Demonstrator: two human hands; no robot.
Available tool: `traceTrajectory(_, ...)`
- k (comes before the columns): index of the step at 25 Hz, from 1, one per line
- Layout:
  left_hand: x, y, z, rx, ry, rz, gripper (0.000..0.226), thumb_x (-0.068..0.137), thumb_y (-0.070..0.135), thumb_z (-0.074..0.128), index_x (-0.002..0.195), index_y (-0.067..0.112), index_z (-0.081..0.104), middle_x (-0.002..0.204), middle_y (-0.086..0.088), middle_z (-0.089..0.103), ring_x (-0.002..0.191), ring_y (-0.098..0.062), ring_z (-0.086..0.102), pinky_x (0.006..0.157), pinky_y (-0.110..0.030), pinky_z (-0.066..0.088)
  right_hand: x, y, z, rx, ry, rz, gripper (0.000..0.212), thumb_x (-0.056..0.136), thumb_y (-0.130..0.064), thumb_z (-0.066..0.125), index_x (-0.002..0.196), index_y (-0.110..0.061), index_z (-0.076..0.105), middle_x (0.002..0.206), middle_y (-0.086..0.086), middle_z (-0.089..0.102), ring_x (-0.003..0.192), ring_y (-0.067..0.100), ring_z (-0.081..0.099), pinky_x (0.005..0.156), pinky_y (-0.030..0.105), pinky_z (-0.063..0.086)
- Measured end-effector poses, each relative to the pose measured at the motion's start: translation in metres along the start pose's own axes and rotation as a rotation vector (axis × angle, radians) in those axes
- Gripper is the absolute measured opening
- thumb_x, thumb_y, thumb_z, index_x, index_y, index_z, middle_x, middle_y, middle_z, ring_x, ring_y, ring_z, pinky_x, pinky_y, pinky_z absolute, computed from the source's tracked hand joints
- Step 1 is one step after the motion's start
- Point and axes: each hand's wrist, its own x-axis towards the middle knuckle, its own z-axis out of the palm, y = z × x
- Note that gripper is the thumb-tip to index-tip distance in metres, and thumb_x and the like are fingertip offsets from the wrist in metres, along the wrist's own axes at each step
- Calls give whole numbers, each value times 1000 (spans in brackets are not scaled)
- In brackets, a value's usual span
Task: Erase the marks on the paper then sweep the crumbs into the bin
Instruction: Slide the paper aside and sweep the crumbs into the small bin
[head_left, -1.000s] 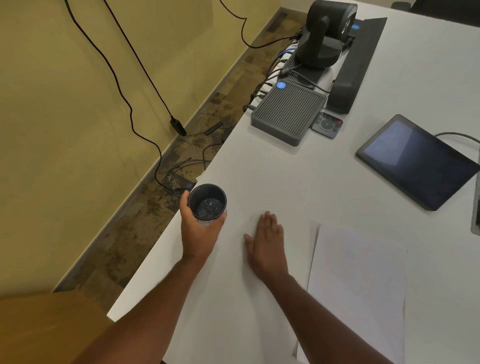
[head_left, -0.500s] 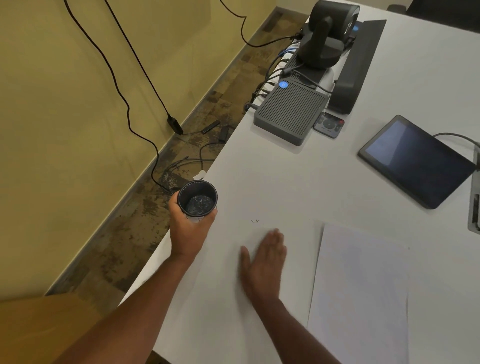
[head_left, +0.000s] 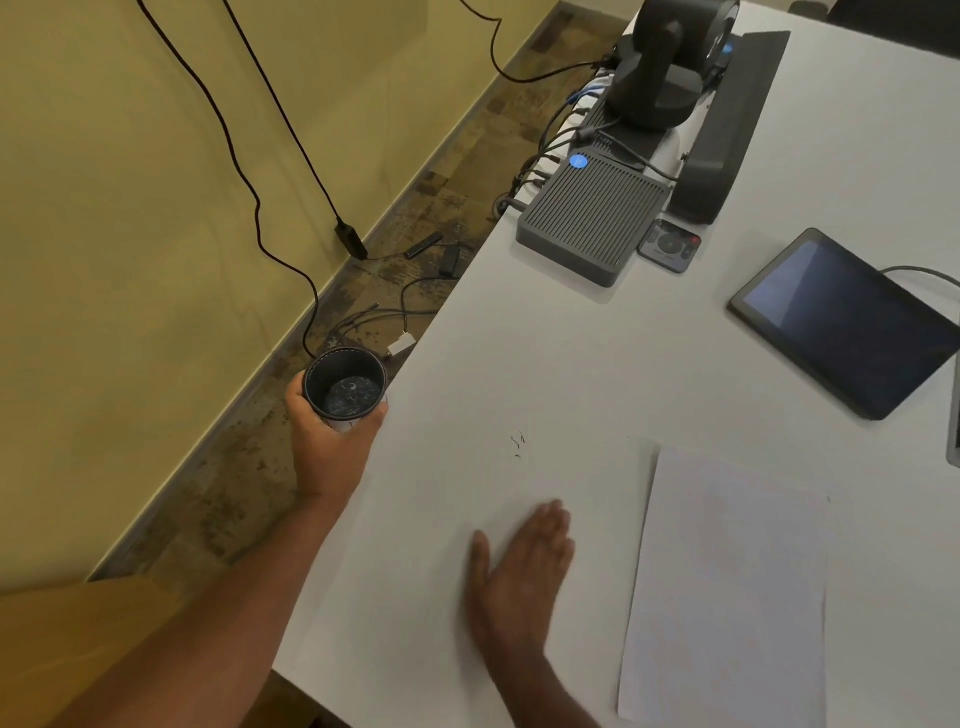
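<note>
My right hand (head_left: 519, 566) lies flat and open on the bench (head_left: 571, 364), fingers straight, just left of the paper (head_left: 727, 597). Ahead of its fingertips, a little apart, sit the crumbs (head_left: 517, 445), a few dark specks on bare bench. My left hand (head_left: 332, 447) grips the bin (head_left: 345, 384), a small dark cup held at the bench's left edge, mouth up. From the crumbs the bin lies to the left, so I judge the sweep must run leftward; the right hand is nearer.
</note>
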Motion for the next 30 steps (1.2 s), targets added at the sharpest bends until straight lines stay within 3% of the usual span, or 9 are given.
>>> traceTrajectory(4, 11, -12, -12, 14, 27, -25, 93, 72, 20, 90, 145, 20, 33, 143, -9, 50, 130, -27, 51, 96, -28, 51, 50, -58, 8, 89, -50, -160, 76, 98, -46, 35, 151, -4, 0, 160, 11, -1, 147, 20, -7, 119, 38, 1)
traceTrajectory(8, 19, -20, -12, 17, 24, -45, 91, 74, 14, 90, 145, 18, 33, 143, -10, 50, 129, -27, 52, 87, -14, 48, 53, -34, -8, 357, 86, -72, 68, 99, -42, 32, 151, -13, 1, 161, 5, 6, 146, 9, -1, 119, 30, 4)
traceTrajectory(11, 22, -28, -10, 12, 28, -60, 89, 75, 12, 89, 145, 15, 34, 143, -12, 50, 129, -28, 52, 83, -7, 47, 12, 1, -6, 90, 186, 54, 76, 96, -46, 33, 148, -1, 1, 158, 20, 13, 147, 25, 5, 118, 42, 7)
traceTrajectory(16, 23, -42, -11, 33, -11, -92, 91, 76, 16, 88, 146, 18, 29, 144, -11, 48, 130, -28, 50, 98, -33, 51, 23, -44, 19, -89, -15, -134, 80, 97, -49, 36, 148, 7, 10, 157, 23, 7, 147, 32, 0, 117, 49, 9)
traceTrajectory(20, 22, -42, -7, 64, -44, -116, 90, 79, 17, 86, 147, 18, 27, 145, -10, 47, 130, -27, 49, 92, -24, 47, 69, -75, 9, 142, -122, -288, 74, 99, -47, 31, 151, -9, -4, 160, 6, -5, 146, 16, -10, 119, 33, -1)
traceTrajectory(23, 25, -41, -1, 41, -53, -115, 90, 79, 15, 86, 147, 15, 28, 144, -11, 47, 129, -27, 50, 88, -17, 46, 93, -37, -8, 156, 172, -64, 72, 98, -46, 29, 150, 0, 11, 157, 16, 16, 146, 27, 11, 119, 39, 7)
traceTrajectory(25, 26, -41, 3, 42, -41, -114, 89, 78, 13, 86, 146, 12, 29, 143, -12, 48, 128, -26, 50, 85, -9, 44, 100, -12, -12, 15, 220, 98, 74, 97, -47, 27, 148, 4, 12, 156, 22, 19, 145, 32, 11, 118, 44, 7)
traceTrajectory(27, 26, -39, 8, 39, -29, -107, 88, 79, 12, 86, 147, 12, 29, 143, -12, 48, 127, -26, 50, 83, -6, 42, 93, -22, -5, -62, 89, -24, 75, 97, -47, 26, 149, 4, 9, 157, 21, 12, 146, 31, 5, 118, 44, 5)
traceTrajectory(30, 24, -38, 12, 51, -18, -118, 88, 80, 13, 85, 147, 12, 29, 144, -12, 48, 128, -26, 50, 81, -7, 41, 80, -53, 6, 36, -142, -315, 70, 100, -48, 24, 152, -8, 2, 158, 0, -2, 146, 14, -7, 118, 29, -5)
